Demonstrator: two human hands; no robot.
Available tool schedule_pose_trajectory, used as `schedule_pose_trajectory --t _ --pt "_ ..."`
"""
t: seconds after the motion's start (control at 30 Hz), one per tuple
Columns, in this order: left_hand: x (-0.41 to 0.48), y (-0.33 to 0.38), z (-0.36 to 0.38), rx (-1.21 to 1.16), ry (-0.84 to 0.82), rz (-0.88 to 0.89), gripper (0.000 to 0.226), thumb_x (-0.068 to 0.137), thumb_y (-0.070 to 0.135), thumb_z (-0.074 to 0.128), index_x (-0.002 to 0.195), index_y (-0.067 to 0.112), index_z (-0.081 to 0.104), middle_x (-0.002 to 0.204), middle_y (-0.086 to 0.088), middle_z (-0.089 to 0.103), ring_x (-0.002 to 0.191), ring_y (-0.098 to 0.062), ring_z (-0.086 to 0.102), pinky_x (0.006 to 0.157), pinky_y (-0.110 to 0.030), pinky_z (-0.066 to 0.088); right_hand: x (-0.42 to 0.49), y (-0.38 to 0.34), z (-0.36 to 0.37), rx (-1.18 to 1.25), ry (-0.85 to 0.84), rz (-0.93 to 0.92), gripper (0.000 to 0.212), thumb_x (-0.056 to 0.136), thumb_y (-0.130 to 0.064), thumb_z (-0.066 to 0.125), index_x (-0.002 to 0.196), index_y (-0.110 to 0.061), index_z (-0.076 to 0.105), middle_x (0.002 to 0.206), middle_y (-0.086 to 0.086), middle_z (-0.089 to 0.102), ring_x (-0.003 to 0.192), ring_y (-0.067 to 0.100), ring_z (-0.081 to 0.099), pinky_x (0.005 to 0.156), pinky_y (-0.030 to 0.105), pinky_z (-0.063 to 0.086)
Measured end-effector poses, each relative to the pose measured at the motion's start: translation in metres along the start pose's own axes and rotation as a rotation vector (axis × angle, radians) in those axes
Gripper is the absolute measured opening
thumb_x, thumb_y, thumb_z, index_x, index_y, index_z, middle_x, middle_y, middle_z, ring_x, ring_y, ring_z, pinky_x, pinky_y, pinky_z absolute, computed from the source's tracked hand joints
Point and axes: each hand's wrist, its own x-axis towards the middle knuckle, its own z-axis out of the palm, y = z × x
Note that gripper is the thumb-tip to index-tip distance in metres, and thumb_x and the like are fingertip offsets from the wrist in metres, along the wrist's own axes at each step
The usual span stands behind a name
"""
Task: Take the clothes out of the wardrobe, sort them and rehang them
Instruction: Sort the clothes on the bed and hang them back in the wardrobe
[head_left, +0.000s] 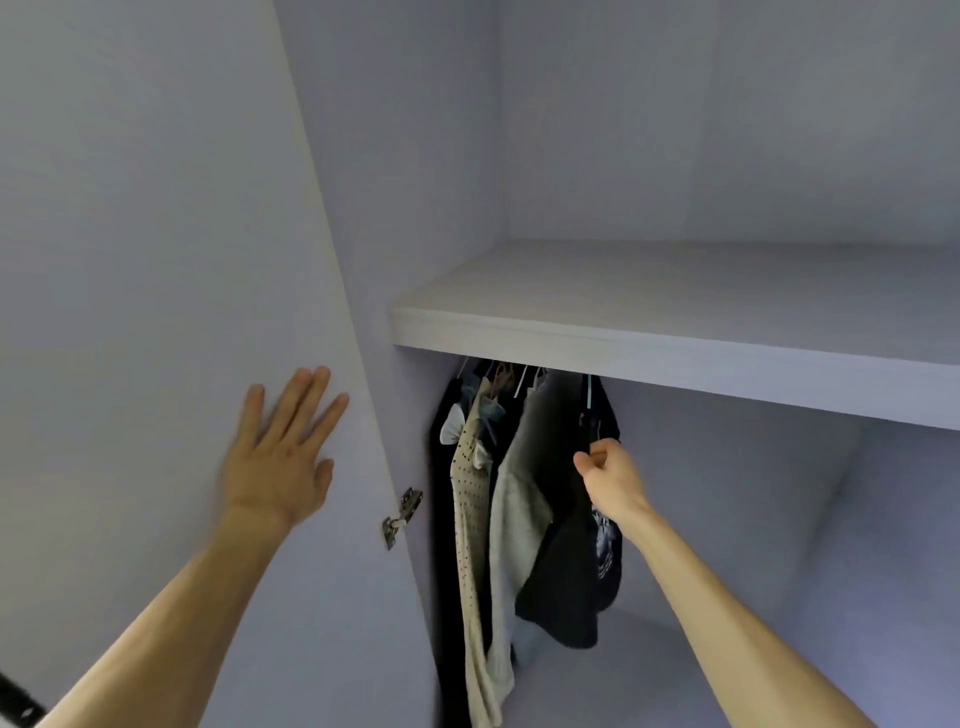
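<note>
Resting the left hand (280, 457) flat on the open wardrobe door (130, 234) at centre left, fingers straight and spread wide. Pinching the black garment (566, 587) near its top with the right hand (608, 480), fingers curled tight. Hanging under the shelf (675, 332) at lower centre, beside a spotted cream top (470, 519) and a pale grey knit (514, 499).

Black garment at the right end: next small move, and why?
Probably lift its hanger up and draw it out. The right hand pinches the black garment near its top while it hangs under the shelf; the left hand rests flat on the open door.
</note>
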Motion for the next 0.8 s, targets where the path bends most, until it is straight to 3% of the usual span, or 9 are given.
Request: schedule_pose_trajectory --t 0.27,0.47,0.57,0.63,0.7,0.8 --pt "0.006 0.002 0.014 0.050 0.134 -0.029 0.071 0.091 0.047 0.025 0.158 0.026 0.016 0.168 -0.005 -0.003 0.155 -0.023 -0.002 0.121 -0.057 -0.008 0.080 -0.014 0.025 -0.083 0.005 0.022 0.033 0.102 -0.024 0.051 0.130 -0.006 0.049 0.119 0.010 0.060 0.098 0.021 0.053 0.089 0.033 0.045" --pt "0.005 0.005 0.010 0.106 0.130 -0.038 0.072 0.093 0.050 0.022 0.159 0.027 0.004 0.167 -0.006 -0.012 0.154 -0.024 -0.009 0.120 -0.057 -0.009 0.080 0.007 0.056 -0.117 -0.090 0.063 0.033 0.103 -0.021 0.049 0.131 -0.005 0.048 0.112 0.009 0.057 0.101 0.024 0.055 0.084 0.031 0.042" --pt "0.004 0.005 0.009 0.149 0.115 -0.045 0.073 0.093 0.051 0.019 0.159 0.028 -0.001 0.166 -0.006 -0.016 0.153 -0.024 -0.013 0.120 -0.058 -0.011 0.077 0.012 0.068 -0.173 -0.110 0.011 0.036 0.102 -0.024 0.050 0.133 -0.005 0.047 0.121 0.011 0.058 0.114 0.029 0.058 0.088 0.032 0.045" --pt "0.004 0.008 0.010 0.126 0.120 -0.052 0.073 0.093 0.051 0.021 0.159 0.028 0.002 0.167 -0.005 -0.014 0.154 -0.024 -0.011 0.120 -0.057 -0.010 0.077 0.015 0.076 -0.257 -0.129 -0.036 0.047 0.102 -0.029 0.051 0.141 -0.006 0.039 0.137 0.017 0.048 0.122 0.035 0.054 0.098 0.040 0.048" --pt "0.003 0.011 0.011 0.098 0.113 -0.068 0.073 0.093 0.050 0.024 0.159 0.028 0.003 0.167 -0.005 -0.012 0.154 -0.023 -0.010 0.120 -0.058 -0.009 0.074 0.019 0.083 -0.312 -0.187 -0.022 0.063 0.101 -0.032 0.050 0.153 -0.011 0.021 0.151 0.021 0.032 0.131 0.040 0.046 0.105 0.046 0.043" --pt "0.003 0.014 0.011 0.117 0.093 -0.088 0.072 0.095 0.049 0.023 0.159 0.028 -0.003 0.166 -0.005 -0.016 0.153 -0.024 -0.012 0.120 -0.059 -0.010 0.067 0.031 0.093 -0.289 -0.264 -0.007 0.074 0.102 -0.032 0.047 0.158 -0.021 0.000 0.156 0.022 0.030 0.137 0.042 0.041 0.110 0.053 0.039"
